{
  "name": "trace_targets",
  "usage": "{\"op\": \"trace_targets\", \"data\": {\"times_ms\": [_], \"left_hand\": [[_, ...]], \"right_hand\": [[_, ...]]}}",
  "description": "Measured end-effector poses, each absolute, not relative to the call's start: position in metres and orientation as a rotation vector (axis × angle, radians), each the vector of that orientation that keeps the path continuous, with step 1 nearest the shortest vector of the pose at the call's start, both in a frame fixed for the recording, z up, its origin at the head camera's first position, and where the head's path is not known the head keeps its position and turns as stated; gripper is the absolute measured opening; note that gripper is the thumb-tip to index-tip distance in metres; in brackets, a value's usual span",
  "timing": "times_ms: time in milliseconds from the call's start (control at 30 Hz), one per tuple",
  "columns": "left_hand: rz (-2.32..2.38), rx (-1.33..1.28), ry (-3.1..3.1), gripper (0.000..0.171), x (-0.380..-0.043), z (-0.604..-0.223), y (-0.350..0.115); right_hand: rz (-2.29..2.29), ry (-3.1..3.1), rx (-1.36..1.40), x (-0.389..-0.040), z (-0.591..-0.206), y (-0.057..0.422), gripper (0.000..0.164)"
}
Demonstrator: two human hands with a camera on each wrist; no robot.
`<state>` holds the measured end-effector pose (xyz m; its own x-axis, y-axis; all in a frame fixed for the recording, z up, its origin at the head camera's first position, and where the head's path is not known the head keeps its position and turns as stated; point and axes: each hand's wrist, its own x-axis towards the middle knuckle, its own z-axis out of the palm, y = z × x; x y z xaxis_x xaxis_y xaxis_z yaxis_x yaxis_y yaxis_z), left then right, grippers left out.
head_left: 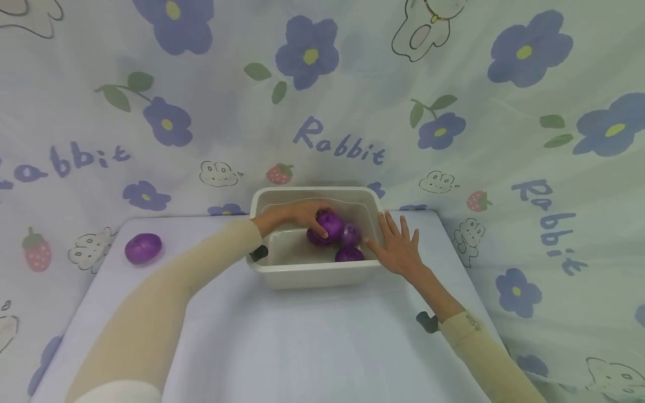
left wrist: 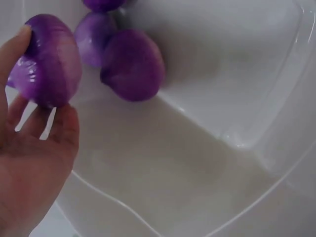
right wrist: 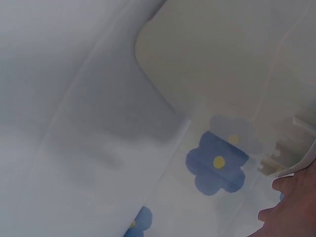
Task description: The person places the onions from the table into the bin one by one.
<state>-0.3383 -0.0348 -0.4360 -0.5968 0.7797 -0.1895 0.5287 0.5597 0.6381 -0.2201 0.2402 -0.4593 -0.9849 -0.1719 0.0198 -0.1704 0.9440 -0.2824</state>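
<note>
Over the inside of a white plastic bin, my left hand holds a purple onion. In the left wrist view, the thumb and fingers of that hand curve round the onion. Below and beside it, several other purple onions lie in the bin, among them one onion nearest the held one and another onion by the front wall. At the bin's right rim, my right hand rests with its fingers spread. Only part of the right hand shows in the right wrist view.
A single purple onion lies at the left of the white-covered table. Behind the bin hangs a printed cloth with flowers and rabbits, and it also borders the table on the right.
</note>
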Motion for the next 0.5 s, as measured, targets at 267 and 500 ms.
{"op": "trace_targets", "data": {"times_ms": [267,500], "left_hand": [[0.644,1.034,2.296,0.072,-0.334,-0.448,-0.026],[0.470,1.123,2.307,0.072,-0.332,-0.454,-0.019]], "right_hand": [[-0.404,3.080,-0.275,-0.221,-0.458,0.239,0.084],[-0.357,3.082,-0.260,-0.224,-0.460,0.240,0.084]]}}
